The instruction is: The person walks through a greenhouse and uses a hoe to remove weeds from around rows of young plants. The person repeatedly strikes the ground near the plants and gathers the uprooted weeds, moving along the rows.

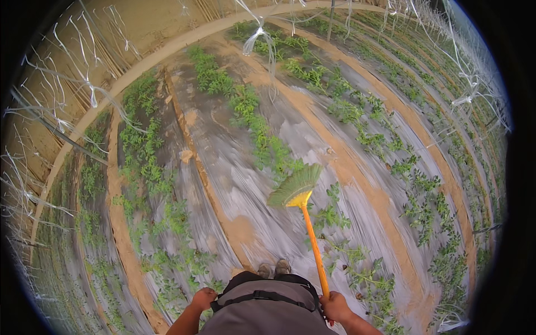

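Note:
A broom with an orange handle (pixel 316 247), a yellow collar and a fan of green bristles (pixel 296 186) reaches forward from my right side. My right hand (pixel 335 307) is closed around the lower part of its handle. The bristles are over a row of leafy green plants (pixel 255 117), at the edge of the foliage; contact with the leaves cannot be told. My left hand (pixel 204 298) hangs by my left hip, near the waist strap, its fingers curled, with nothing visible in it.
Rows of plants grow through plastic mulch film (pixel 234 167), parted by bare soil furrows (pixel 368 176). My shoes (pixel 274 268) stand on the film near a furrow. White twine bundles (pixel 260 31) hang overhead and at both sides. A pale path (pixel 184 39) curves beyond the rows.

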`<action>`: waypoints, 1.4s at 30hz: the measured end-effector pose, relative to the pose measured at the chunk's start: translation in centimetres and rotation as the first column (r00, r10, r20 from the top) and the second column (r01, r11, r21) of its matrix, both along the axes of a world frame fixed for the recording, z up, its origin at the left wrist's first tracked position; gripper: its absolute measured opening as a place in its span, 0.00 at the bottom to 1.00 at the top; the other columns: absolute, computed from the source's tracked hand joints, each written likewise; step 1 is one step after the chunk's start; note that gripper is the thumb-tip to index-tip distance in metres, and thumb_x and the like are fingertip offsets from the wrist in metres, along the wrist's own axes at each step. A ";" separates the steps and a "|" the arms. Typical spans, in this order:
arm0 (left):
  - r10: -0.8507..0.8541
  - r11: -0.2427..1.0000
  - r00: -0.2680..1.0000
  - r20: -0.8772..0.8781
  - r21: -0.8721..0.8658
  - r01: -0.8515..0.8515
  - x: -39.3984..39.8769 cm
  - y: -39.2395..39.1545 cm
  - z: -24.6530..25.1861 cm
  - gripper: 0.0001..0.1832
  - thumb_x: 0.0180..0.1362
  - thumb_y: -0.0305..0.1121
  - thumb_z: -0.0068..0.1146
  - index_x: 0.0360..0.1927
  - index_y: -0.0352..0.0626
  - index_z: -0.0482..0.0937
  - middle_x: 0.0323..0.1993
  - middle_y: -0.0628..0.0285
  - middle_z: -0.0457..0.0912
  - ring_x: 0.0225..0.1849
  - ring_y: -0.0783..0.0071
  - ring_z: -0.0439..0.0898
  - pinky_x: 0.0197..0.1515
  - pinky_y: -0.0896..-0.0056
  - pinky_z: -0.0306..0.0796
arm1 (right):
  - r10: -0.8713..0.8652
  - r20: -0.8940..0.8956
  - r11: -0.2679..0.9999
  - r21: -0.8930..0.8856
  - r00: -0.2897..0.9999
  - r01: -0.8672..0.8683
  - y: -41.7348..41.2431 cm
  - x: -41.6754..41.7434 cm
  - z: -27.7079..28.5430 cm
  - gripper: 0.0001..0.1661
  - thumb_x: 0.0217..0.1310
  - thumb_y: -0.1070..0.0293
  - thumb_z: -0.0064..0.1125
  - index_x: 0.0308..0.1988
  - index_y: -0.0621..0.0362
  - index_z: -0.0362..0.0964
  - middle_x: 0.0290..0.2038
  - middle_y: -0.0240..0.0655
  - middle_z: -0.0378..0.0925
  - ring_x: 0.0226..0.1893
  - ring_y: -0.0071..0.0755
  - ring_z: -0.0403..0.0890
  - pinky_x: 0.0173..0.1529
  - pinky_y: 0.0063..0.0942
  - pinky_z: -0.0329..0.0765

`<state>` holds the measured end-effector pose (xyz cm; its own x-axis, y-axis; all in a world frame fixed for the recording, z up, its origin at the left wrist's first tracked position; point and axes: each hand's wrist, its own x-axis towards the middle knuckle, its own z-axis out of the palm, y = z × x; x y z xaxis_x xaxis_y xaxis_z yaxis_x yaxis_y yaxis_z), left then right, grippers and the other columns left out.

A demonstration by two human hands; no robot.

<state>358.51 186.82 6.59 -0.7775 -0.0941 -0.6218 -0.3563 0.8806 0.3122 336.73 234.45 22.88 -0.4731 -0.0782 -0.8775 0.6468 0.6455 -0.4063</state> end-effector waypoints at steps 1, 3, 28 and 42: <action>0.153 0.987 0.988 0.020 0.054 -0.154 -0.7 0.3 0.1 0.16 0.59 0.44 0.56 0.41 0.45 0.84 0.42 0.55 0.84 0.45 0.55 0.83 0.48 0.60 0.77 | 0.076 -0.048 0.997 -0.016 0.996 -0.076 -0.7 -1.9 0.3 0.22 0.68 0.57 0.56 0.31 0.69 0.69 0.16 0.37 0.72 0.07 0.32 0.70 0.10 0.32 0.67; 0.343 0.930 0.938 0.049 0.124 -0.346 -2.3 0.6 1.0 0.18 0.61 0.47 0.55 0.40 0.43 0.84 0.41 0.53 0.84 0.44 0.53 0.83 0.47 0.59 0.77 | 0.217 -0.148 0.974 -0.039 0.965 -0.225 -2.7 -6.4 0.2 0.23 0.67 0.56 0.56 0.30 0.67 0.69 0.15 0.37 0.72 0.07 0.32 0.70 0.10 0.32 0.66; 0.375 0.926 0.927 -0.025 0.050 -0.373 -16.9 -32.2 -7.0 0.17 0.60 0.45 0.52 0.35 0.44 0.85 0.40 0.47 0.84 0.46 0.46 0.82 0.50 0.53 0.76 | -0.328 0.256 0.945 0.073 0.909 0.320 -27.9 -22.9 -6.8 0.19 0.67 0.63 0.55 0.25 0.64 0.71 0.15 0.36 0.71 0.08 0.31 0.70 0.10 0.31 0.66; 0.251 0.963 0.966 -0.058 0.118 -0.243 -24.4 -39.4 -7.8 0.18 0.62 0.48 0.51 0.35 0.45 0.86 0.43 0.51 0.85 0.45 0.46 0.82 0.51 0.55 0.75 | 0.160 0.143 0.987 -0.007 0.977 -0.161 -46.3 -39.2 -6.7 0.23 0.61 0.52 0.65 0.26 0.63 0.74 0.16 0.35 0.72 0.07 0.25 0.65 0.12 0.28 0.63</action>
